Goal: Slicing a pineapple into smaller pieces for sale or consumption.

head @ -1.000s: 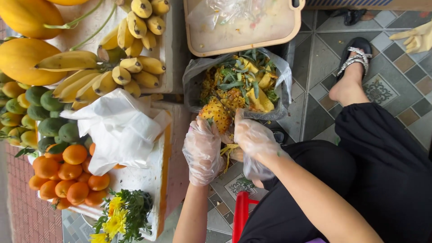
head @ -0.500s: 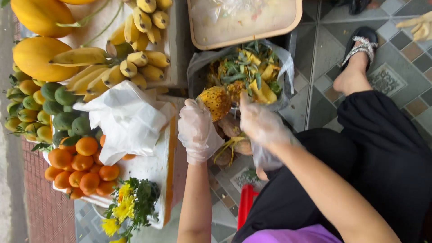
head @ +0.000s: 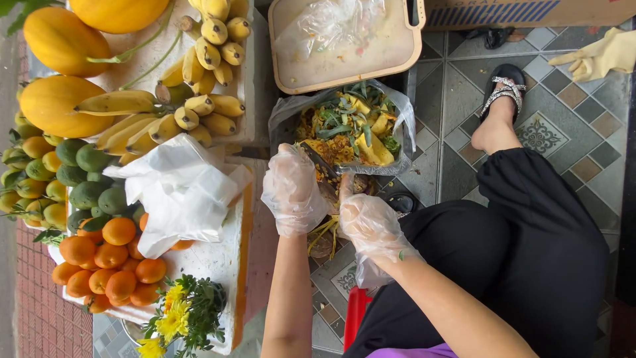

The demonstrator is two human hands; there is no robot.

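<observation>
Both my hands wear thin clear plastic gloves. My left hand [head: 291, 189] is closed over a pineapple [head: 329, 151], whose peeled yellow end pokes out above the fingers. My right hand [head: 371, 222] sits just right of it, forefinger stretched along a dark knife blade [head: 319, 161] that lies slanted across the fruit. The knife's handle is hidden in the glove. Both hands hover over the near edge of a plastic bag [head: 397, 109] filled with yellow peel and green leaf scraps. Pale leaf strips hang below the hands.
To the left is a white stall top [head: 212, 265] with bananas [head: 199, 99], big yellow papayas [head: 56, 106], green mangoes [head: 86, 176], oranges [head: 106, 255], white plastic bags [head: 179, 192] and yellow flowers [head: 175, 318]. A beige tray [head: 344, 66] lies beyond the bag. My sandalled foot [head: 500, 99] rests on the tiled floor.
My right hand has drawn back a little towards my body and the two hands cover more of the pineapple. The view has shifted slightly.
</observation>
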